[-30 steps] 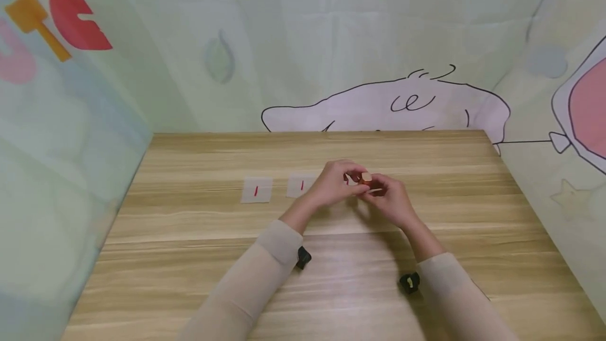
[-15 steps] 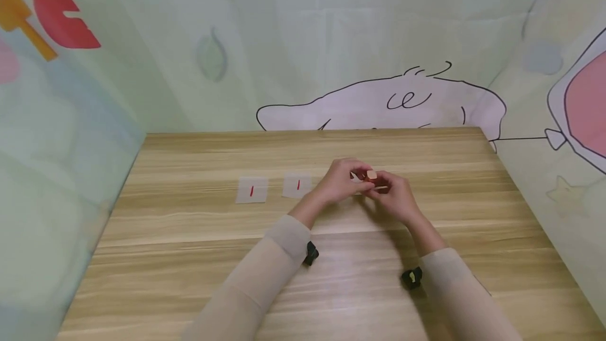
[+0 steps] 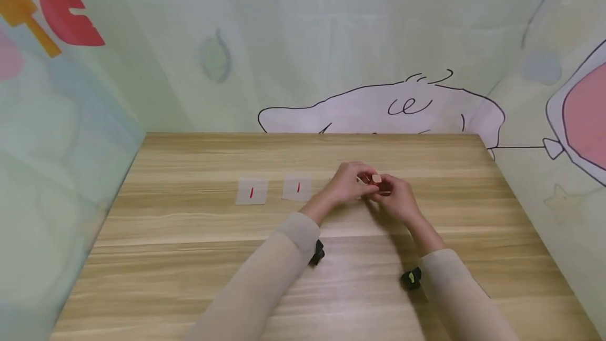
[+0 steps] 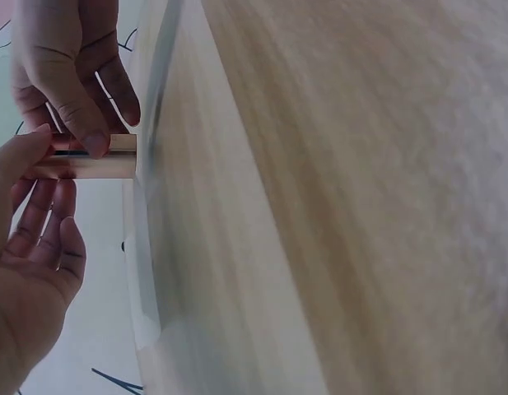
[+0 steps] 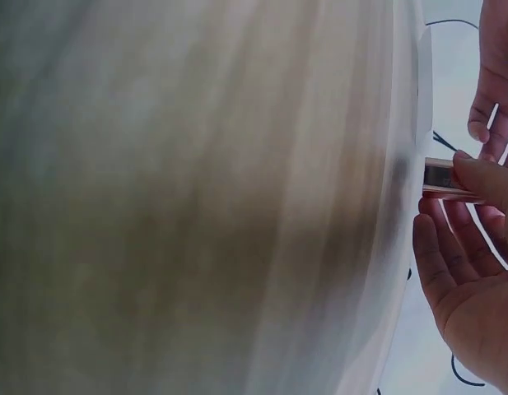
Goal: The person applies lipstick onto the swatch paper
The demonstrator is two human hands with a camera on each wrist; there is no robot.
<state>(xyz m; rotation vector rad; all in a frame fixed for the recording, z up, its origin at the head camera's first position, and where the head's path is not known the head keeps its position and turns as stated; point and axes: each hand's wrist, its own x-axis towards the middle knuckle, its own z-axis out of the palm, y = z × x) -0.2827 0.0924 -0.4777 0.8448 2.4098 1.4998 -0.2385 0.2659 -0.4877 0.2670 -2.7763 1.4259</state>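
Both hands pinch a small, shiny copper-coloured tube [image 3: 376, 178] with a squarish, pale top, holding it upright over the right part of the table. My left hand [image 3: 349, 182] grips it from the left and my right hand [image 3: 396, 198] from the right. In the left wrist view the tube [image 4: 97, 168] shows a dark stripe, and its lower end is at or close to the tabletop; contact is unclear. A dark panel shows on the tube [image 5: 439, 175] in the right wrist view, under the right thumb. Fingers hide much of it.
Two whitish paper squares, one at left [image 3: 252, 191] and one nearer the hands [image 3: 298, 187], each bear a red stroke. A bit of another pale piece shows beside the left hand. The wood-grain table [image 3: 189, 257] meets a printed cloth backdrop [image 3: 303, 57].
Both hands and the tube have shifted slightly right relative to the paper squares, uncovering more of the second one. The grip looks the same. The head view has moved a little.
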